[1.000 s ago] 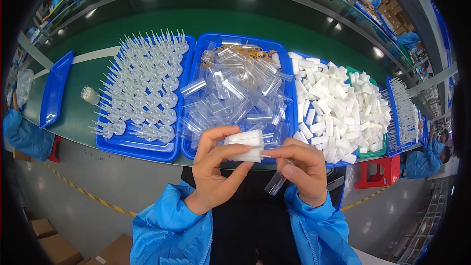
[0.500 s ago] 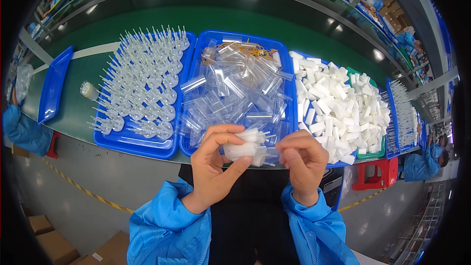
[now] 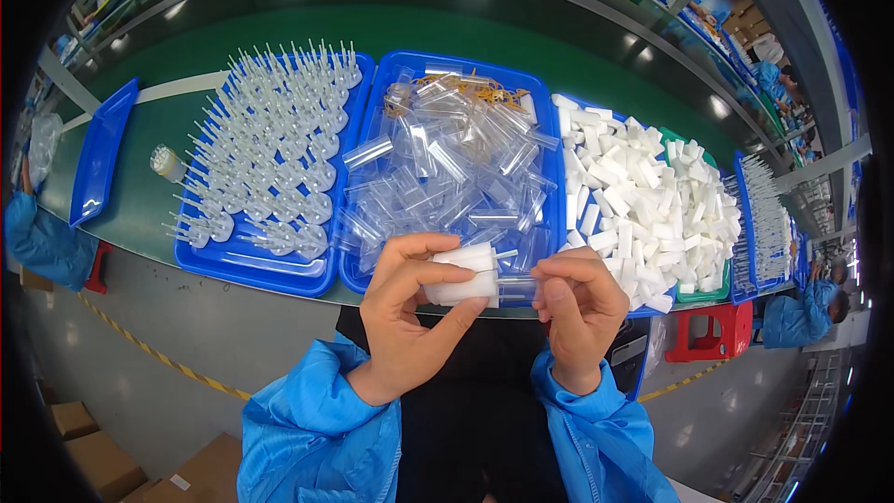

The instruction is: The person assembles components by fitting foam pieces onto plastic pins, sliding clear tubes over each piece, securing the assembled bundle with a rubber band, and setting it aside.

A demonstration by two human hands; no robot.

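Note:
My left hand [image 3: 402, 321] is closed around a small bundle of white foam-like blocks [image 3: 464, 291], thumb below and fingers above. From the bundle's right end a clear plastic piece [image 3: 515, 290] sticks out, with thin rods beside it. My right hand [image 3: 585, 312] pinches that clear piece's outer end between thumb and fingertips. Both hands hover over the near edge of the middle blue tray [image 3: 551, 214], which holds a heap of clear plastic sleeves [image 3: 447, 168] and tan rubber bands [image 3: 494, 93]. To the right lies a pile of white blocks [image 3: 633, 210].
A blue tray [image 3: 270, 272] at left carries rows of clear pieces with upright thin stems [image 3: 270, 149]. Farther left are a round bundle [image 3: 167, 163] and another blue tray [image 3: 104, 158]. A green tray [image 3: 712, 296] and red stool [image 3: 712, 331] are at right. Other people work nearby.
The white bundle has turned a little, its blocks now lying more evenly side by side. My right hand has moved slightly right, still pinching the clear piece.

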